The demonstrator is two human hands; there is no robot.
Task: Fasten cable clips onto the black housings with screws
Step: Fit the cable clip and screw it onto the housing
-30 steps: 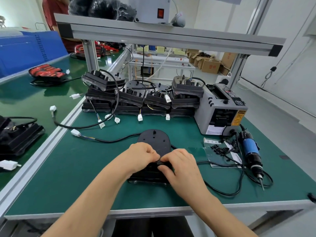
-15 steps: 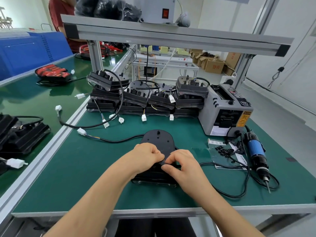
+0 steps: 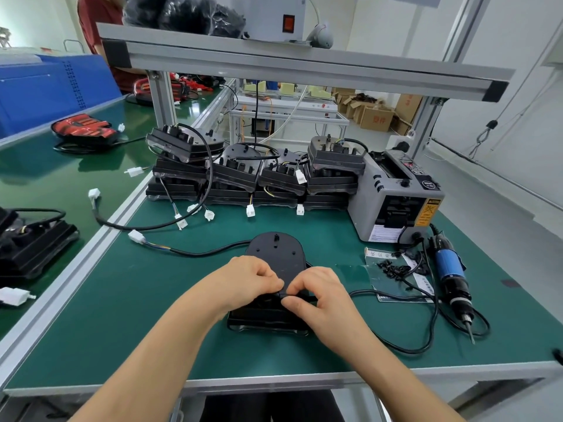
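A black housing (image 3: pixel 275 254) with a rounded far end lies on the green mat in front of me, its cable (image 3: pixel 201 252) running left to a white plug. My left hand (image 3: pixel 249 281) and my right hand (image 3: pixel 316 295) meet over its near half, fingers curled, pinching a small black piece, seemingly a cable clip (image 3: pixel 285 295), against the housing. The clip is mostly hidden by my fingertips. Small black screws (image 3: pixel 393 269) lie loose on a paper sheet to the right. A blue electric screwdriver (image 3: pixel 449 274) rests beside them.
Several more black housings (image 3: pixel 259 175) with white plugs are stacked at the back of the table. A grey tape dispenser (image 3: pixel 396 199) stands at the back right. A black power cord (image 3: pixel 405 348) loops on the mat near the front right. Another person stands at the far left bench.
My hands have stayed on the housing's near half, fingers shifting slightly on the small black piece. The camera view has moved a little closer.
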